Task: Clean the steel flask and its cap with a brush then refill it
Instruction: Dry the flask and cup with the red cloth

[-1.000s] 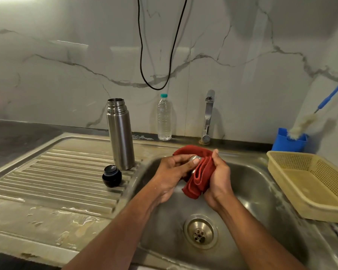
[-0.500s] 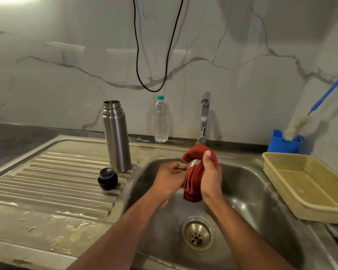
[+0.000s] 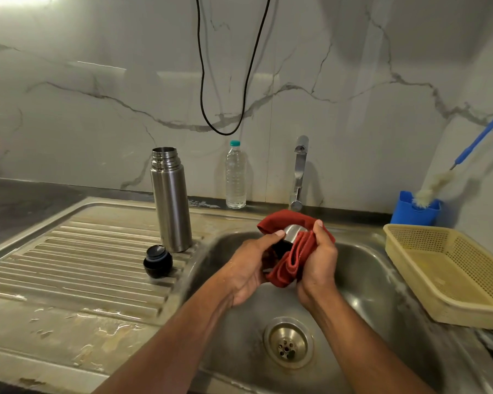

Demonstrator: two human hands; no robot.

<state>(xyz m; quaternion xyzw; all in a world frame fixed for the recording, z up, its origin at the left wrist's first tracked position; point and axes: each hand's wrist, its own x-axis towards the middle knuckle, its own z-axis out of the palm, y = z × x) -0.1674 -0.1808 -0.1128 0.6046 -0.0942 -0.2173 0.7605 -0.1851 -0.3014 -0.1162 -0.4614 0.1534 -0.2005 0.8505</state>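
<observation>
A marble-veined wall [image 3: 97, 109] is backing a wet ribbed steel drainboard [image 3: 69, 265], where the open steel flask [image 3: 170, 200] is standing upright beside its black stopper [image 3: 157, 260]. Over the sink basin [image 3: 367, 280], the left hand [image 3: 249, 268] is gripping the steel cap [image 3: 292, 233] while the right hand [image 3: 319, 265] is clutching a red cloth [image 3: 292, 265] around it.

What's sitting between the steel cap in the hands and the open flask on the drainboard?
Only the black stopper comes near that path; it sits on the drainboard just in front of the steel flask. The steel cap, wrapped in the red cloth, is held over the sink by the left hand and right hand.
</observation>
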